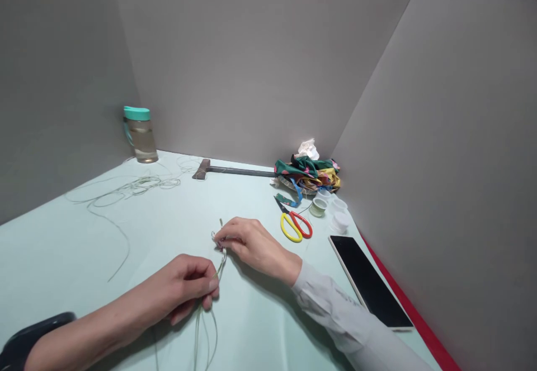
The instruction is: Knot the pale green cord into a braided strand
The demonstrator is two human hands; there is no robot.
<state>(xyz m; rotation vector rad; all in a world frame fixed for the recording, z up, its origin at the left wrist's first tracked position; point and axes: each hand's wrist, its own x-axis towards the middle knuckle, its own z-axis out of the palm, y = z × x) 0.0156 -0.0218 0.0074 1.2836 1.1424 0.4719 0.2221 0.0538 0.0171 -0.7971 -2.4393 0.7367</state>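
Several thin pale-green cords [197, 332] hang down from my left hand [191, 284], pinched between its thumb and fingers. From that pinch the cords run up to a small whitish piece [224, 253] just below my right hand [255, 248]. The fingers of my right hand are closed at the tips around a small item with a thin metal-looking ring [213, 235] showing at their left. My fingers cover most of that item, so its kind does not show. Both hands are close together over the pale table [163, 236].
Loose green cord [142, 186] lies tangled at left, near a lidded water jug [142, 136]. A hammer [235, 170] lies along the back. Scissors [291, 222], patterned cloth [310, 169], small plastic tubs [339, 222] and a tablet [369, 281] are to the right. Grey partitions [251, 69] surround the table.
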